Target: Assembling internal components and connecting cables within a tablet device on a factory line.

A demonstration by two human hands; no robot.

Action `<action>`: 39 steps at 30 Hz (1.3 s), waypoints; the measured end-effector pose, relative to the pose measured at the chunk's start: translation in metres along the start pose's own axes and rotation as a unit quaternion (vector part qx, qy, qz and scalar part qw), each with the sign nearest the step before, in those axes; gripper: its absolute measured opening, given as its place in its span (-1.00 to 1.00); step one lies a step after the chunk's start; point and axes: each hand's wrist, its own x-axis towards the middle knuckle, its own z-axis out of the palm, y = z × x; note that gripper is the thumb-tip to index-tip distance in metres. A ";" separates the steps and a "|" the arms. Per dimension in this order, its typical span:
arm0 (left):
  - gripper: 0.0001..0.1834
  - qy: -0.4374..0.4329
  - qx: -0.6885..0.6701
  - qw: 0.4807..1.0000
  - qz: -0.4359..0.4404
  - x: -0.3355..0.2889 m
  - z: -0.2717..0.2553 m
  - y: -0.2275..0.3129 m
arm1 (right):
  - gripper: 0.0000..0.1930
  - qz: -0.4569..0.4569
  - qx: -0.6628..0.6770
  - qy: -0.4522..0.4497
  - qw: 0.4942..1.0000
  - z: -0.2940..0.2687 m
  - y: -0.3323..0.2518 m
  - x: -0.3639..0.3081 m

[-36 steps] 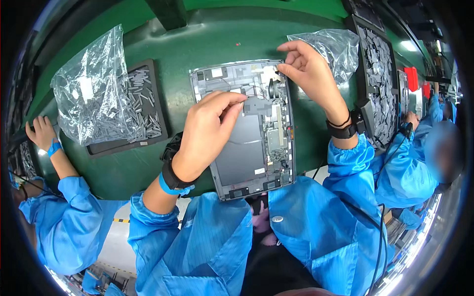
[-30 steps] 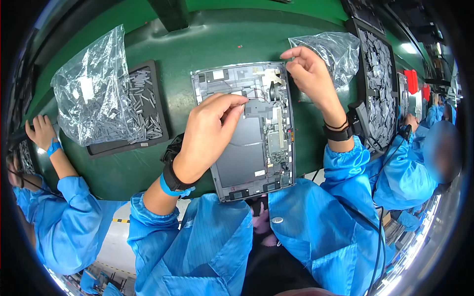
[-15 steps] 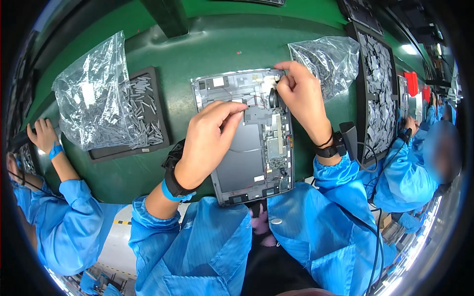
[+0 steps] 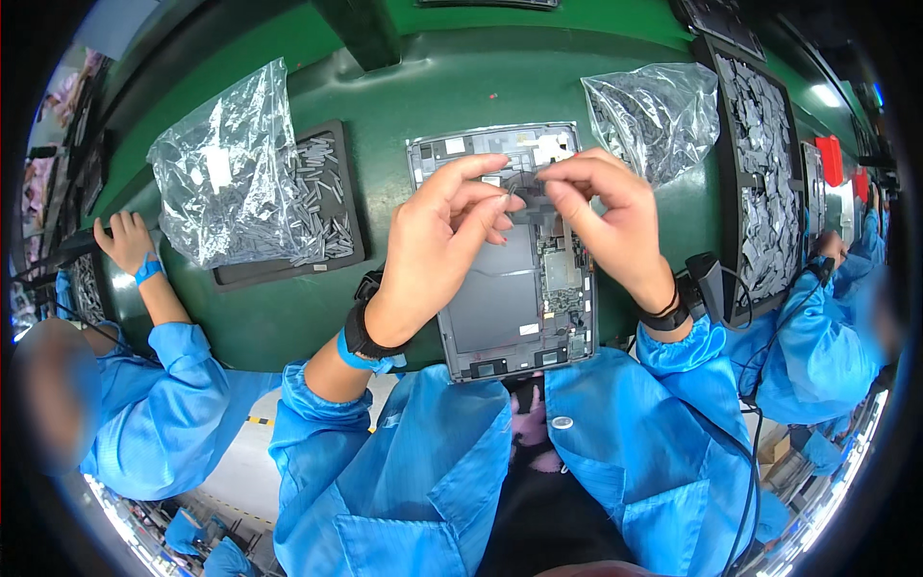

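An opened flat electronic device (image 4: 486, 298) with a dark chassis lies in front of me, its green circuit board (image 4: 562, 274) along the right side. Over its upper part, a small thin dark piece (image 4: 522, 183) spans the gap between my fingertips. My right hand (image 4: 615, 216) pinches the piece's right end between thumb and forefinger. My left hand (image 4: 444, 236) is closed at its left end, thumb against curled fingers. What exactly the piece is, I cannot make out. The hands partly hide the device's upper inside.
Left of the device, a clear bag (image 4: 216, 183) of small dark strips overlaps a black tray (image 4: 356, 216) of similar strips. Behind my right hand lies another clear bag (image 4: 654, 120). A long black tray (image 4: 733, 245) of grey pieces stands farther right. Co-workers sit on both sides.
My right hand has come down and left from the device's upper right corner toward my left hand. The dark piece now shows between both hands. The whole view has shifted slightly.
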 end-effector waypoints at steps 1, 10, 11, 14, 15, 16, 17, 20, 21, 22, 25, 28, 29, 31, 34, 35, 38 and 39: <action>-0.63 -0.002 0.004 1.000 0.001 0.000 0.002 0.003 | -0.89 -0.001 0.003 0.004 1.000 0.004 -0.002 -0.002; -0.63 -0.042 -0.088 0.995 -0.032 0.003 0.014 0.017 | -0.87 0.141 0.386 -0.026 0.911 0.006 -0.008 -0.009; -0.63 -0.048 -0.089 0.994 -0.034 0.003 0.016 0.017 | -0.87 0.140 0.387 -0.024 0.911 0.007 -0.007 -0.010; -0.63 -0.052 -0.097 0.993 -0.039 0.006 0.020 0.018 | -0.86 0.133 0.395 -0.014 0.909 0.008 -0.003 -0.010; -0.62 -0.047 -0.106 0.993 -0.040 0.007 0.022 0.018 | -0.86 0.171 0.420 -0.035 0.891 0.003 0.000 -0.010; -0.62 -0.048 -0.105 0.992 -0.041 0.008 0.022 0.019 | -0.85 0.209 0.443 -0.056 0.870 0.000 0.002 -0.010; -0.61 -0.052 -0.094 0.993 -0.044 0.009 0.022 0.020 | -0.85 0.209 0.444 -0.055 0.869 -0.001 0.002 -0.008; -0.60 -0.065 -0.069 0.994 -0.055 0.014 0.020 0.019 | -0.83 0.185 0.371 -0.019 0.910 -0.004 -0.001 -0.004; -0.60 -0.074 -0.054 0.994 -0.059 0.015 0.019 0.020 | -0.83 0.186 0.371 -0.019 0.909 -0.006 -0.002 -0.003; -0.60 -0.073 -0.054 0.994 -0.060 0.016 0.019 0.021 | -0.83 0.189 0.356 -0.037 0.915 -0.007 -0.003 -0.001; -0.60 -0.080 -0.054 0.994 -0.057 0.017 0.020 0.023 | -0.84 0.194 0.361 -0.042 0.911 -0.007 0.000 0.000; -0.61 -0.065 -0.122 0.989 -0.057 0.018 0.022 0.021 | -0.86 0.196 0.414 -0.016 0.889 -0.005 0.006 -0.003; -0.62 -0.058 -0.115 0.991 -0.040 0.017 0.024 0.020 | -0.87 0.195 0.446 -0.002 0.874 -0.004 0.008 -0.005; -0.62 -0.050 -0.108 0.993 -0.024 0.017 0.025 0.018 | -0.87 0.197 0.444 0.015 0.874 -0.001 0.010 -0.007; -0.71 -0.070 -0.028 0.995 -0.059 0.018 0.025 0.017 | -0.87 0.198 0.436 0.045 0.877 0.002 0.006 -0.007; -0.76 -0.079 -0.022 0.995 -0.063 0.019 0.024 0.014 | -0.86 0.197 0.431 0.057 0.878 0.002 0.004 -0.007; -0.80 -0.083 -0.026 0.995 -0.054 0.021 0.024 0.012 | -0.86 0.202 0.429 0.036 0.880 0.002 0.010 -0.010; -0.80 -0.076 -0.033 0.996 -0.041 0.022 0.023 0.013 | -0.86 0.203 0.428 0.036 0.880 0.001 0.011 -0.010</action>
